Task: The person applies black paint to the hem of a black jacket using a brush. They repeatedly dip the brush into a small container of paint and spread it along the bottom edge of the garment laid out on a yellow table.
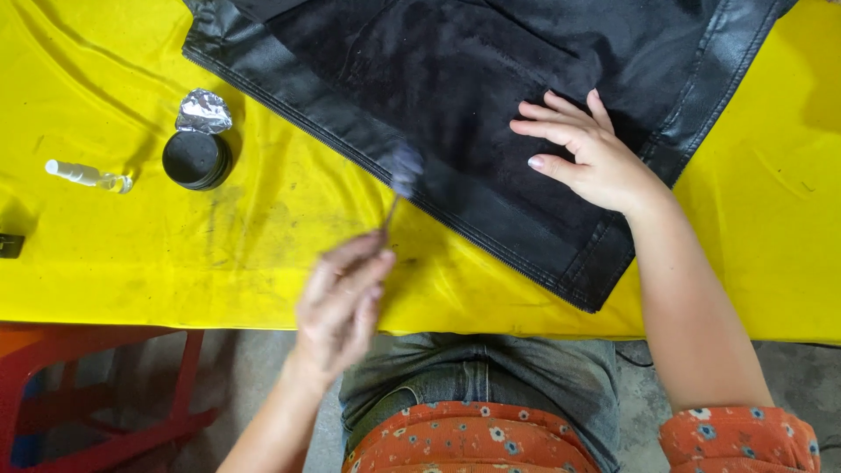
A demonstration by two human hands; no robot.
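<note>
Black jacket [455,96] under flat, released right hand [583,158]; left hand [342,302] grip grasping blurred brush [401,180]; round black tin [196,159] left.

The person wore an orange top [473,445] with small white-and-blue flowers — short sleeve [740,436] matching — over grey-blue jeans [477,377]; forearms were bare.

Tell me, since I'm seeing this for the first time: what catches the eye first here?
A black leather-like garment with a zipper edge spreads over the top centre of a bright yellow table cover, pinned flat by the right hand. The blurred left hand holds a thin dark-tipped brush at the garment's edge. Left of it sits a round black open tin.
</note>
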